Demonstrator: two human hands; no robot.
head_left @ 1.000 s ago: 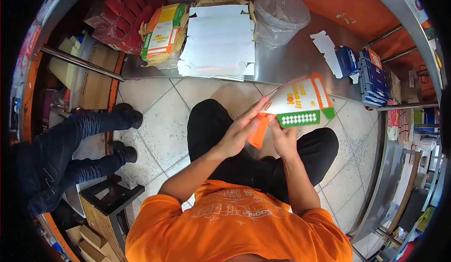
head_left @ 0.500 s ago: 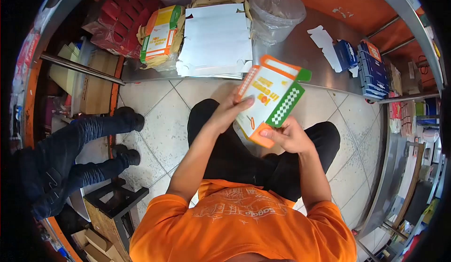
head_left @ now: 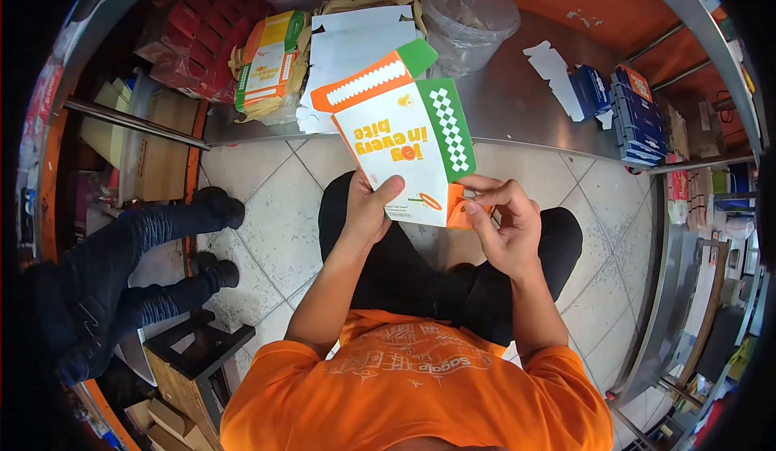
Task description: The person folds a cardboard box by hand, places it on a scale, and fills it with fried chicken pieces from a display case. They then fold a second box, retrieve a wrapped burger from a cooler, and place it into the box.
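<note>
A printed cardboard food box (head_left: 404,140), white with orange and green panels, is held above my lap with its flaps spread at the far end. My left hand (head_left: 372,208) grips its left edge, thumb on the white face and fingers underneath. At the near right corner, my right hand (head_left: 505,225) pinches a small orange flap (head_left: 461,208) between thumb and fingers. Beyond the box, a stack of flat white cardboard sheets (head_left: 356,39) lies on the metal shelf, partly covered by the box's far flaps.
On the metal shelf (head_left: 501,115) are a pile of printed boxes (head_left: 271,63), red cartons (head_left: 194,47), a lined plastic bucket (head_left: 469,23) and blue boxes (head_left: 638,115). Another person's legs (head_left: 153,241) are at the left, near a black metal frame (head_left: 198,342).
The box has turned counterclockwise and its printed face now shows more fully. Its far flaps have swung left over the white sheets. My right hand has shifted onto the orange corner flap.
</note>
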